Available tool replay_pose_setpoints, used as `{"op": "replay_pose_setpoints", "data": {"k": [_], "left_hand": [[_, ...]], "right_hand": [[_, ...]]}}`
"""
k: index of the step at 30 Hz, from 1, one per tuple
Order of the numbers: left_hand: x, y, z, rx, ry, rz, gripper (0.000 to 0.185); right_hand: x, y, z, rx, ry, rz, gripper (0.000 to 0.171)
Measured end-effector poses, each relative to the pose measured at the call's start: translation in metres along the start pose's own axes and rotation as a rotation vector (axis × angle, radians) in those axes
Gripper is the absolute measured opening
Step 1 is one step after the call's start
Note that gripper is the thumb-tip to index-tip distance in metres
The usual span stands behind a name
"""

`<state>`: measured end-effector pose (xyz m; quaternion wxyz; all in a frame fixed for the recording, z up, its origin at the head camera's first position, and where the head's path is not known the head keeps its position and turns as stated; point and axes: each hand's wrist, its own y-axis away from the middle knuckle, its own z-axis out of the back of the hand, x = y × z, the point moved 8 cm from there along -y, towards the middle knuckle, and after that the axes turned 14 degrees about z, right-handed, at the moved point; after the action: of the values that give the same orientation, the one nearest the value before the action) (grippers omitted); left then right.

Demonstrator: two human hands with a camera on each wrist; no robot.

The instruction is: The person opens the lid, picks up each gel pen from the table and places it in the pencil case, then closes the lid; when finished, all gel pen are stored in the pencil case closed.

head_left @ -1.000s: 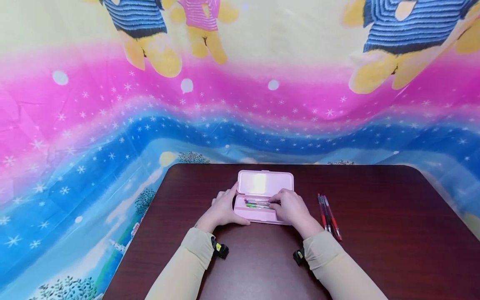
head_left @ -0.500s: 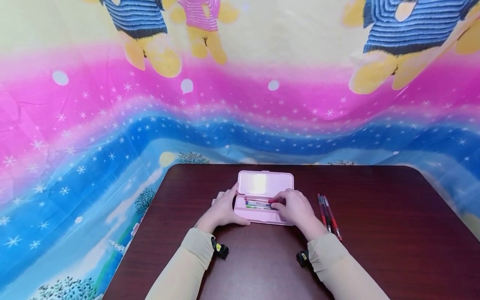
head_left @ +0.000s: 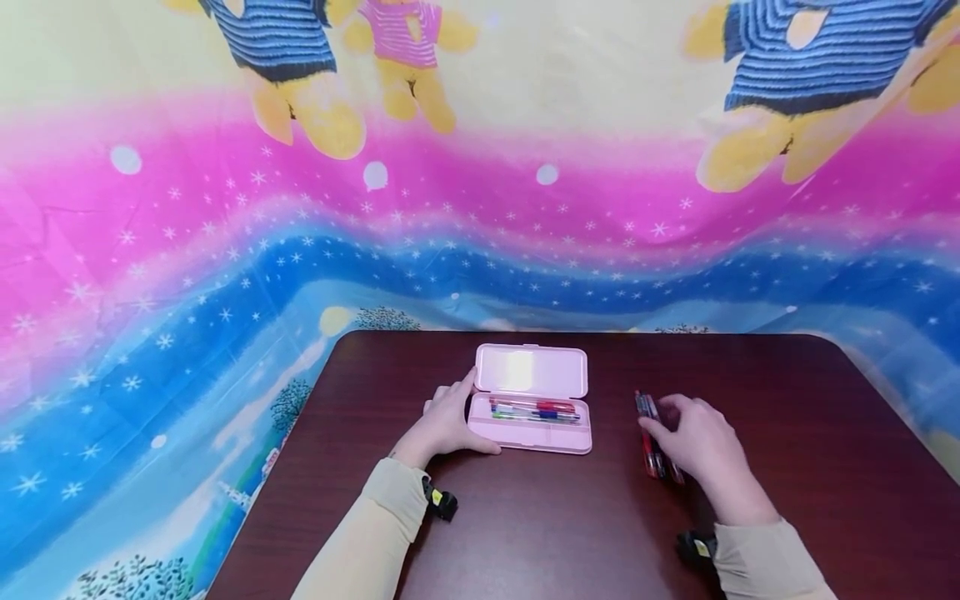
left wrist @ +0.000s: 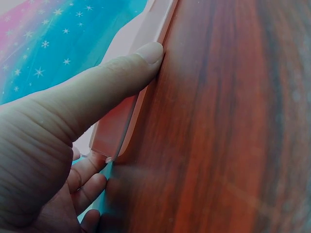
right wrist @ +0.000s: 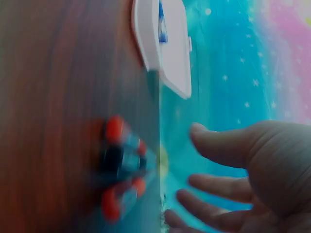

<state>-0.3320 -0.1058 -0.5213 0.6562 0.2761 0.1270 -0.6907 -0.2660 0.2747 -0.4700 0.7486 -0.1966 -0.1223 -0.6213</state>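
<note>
A pink pencil case (head_left: 510,434) lies with its lid up on the table, several pens (head_left: 536,411) with red, blue and green parts inside its rear compartment. My left hand (head_left: 444,422) grips the case's left end; in the left wrist view the thumb (left wrist: 114,77) lies along the front wall (left wrist: 114,128) and the fingers bend around the end. To the right, my right hand (head_left: 703,440) hovers by a small bunch of red and black pens (head_left: 651,458), partly covering them. In the right wrist view that hand (right wrist: 272,167) has its fingers spread, apart from the blurred pens (right wrist: 115,130).
The dark wooden table (head_left: 555,525) ends at the back against a hanging printed cloth (head_left: 480,200). The raised lid (head_left: 551,371) stands behind the case's tray. A black wrist camera (head_left: 696,546) sits by the right cuff.
My right hand has left the pencil case and moved right to the loose pens. A red pen and a blue-marked one now show fully in the case. The left hand stays put.
</note>
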Motion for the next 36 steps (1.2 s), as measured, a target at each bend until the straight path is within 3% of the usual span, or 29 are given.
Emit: {"op": "replay_pose_setpoints", "data": {"k": [4, 7, 20, 36], "left_hand": [[0.001, 0.000, 0.001, -0.011, -0.004, -0.003, 0.152], [0.001, 0.000, 0.000, -0.013, -0.004, -0.010, 0.153], [0.000, 0.001, 0.002, -0.008, 0.000, -0.014, 0.152], [-0.001, 0.000, 0.001, -0.015, 0.002, -0.023, 0.153]], "right_hand": [[-0.018, 0.016, -0.004, 0.139, -0.021, -0.066, 0.074], [-0.023, 0.024, -0.007, 0.175, -0.034, -0.101, 0.071], [-0.026, 0.029, -0.018, 0.166, -0.070, -0.164, 0.044], [-0.036, 0.029, -0.024, 0.173, -0.187, -0.202, 0.038]]}}
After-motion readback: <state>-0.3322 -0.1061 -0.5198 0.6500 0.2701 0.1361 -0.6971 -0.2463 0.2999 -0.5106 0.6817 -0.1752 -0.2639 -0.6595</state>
